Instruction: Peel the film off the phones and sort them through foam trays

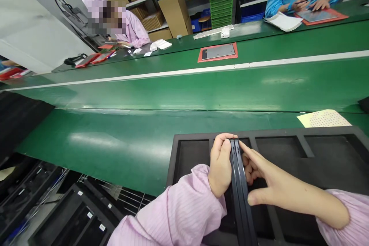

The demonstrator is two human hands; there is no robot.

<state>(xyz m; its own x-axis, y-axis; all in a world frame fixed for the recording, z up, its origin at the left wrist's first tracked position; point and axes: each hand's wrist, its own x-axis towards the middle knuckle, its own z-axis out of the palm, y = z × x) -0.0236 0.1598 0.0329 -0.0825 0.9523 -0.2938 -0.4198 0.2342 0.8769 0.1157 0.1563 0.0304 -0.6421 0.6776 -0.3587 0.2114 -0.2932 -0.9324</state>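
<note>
Two thin dark flat devices point(240, 188) stand on edge, pressed together, over a black foam tray point(288, 138) with rectangular recesses. My left hand point(220, 167) wraps round their left side, fingers curled over the top edge. My right hand point(268, 180) presses against their right side with the index finger stretched to the top and the thumb out below. Both my sleeves are pink.
A green conveyor belt point(173, 92) runs across in front. A red tray holding a grey panel point(218, 52) lies on the far lane. A yellowish dotted sheet point(324, 118) lies right. One person in pink and another in blue work opposite. Black trays point(72, 215) sit low left.
</note>
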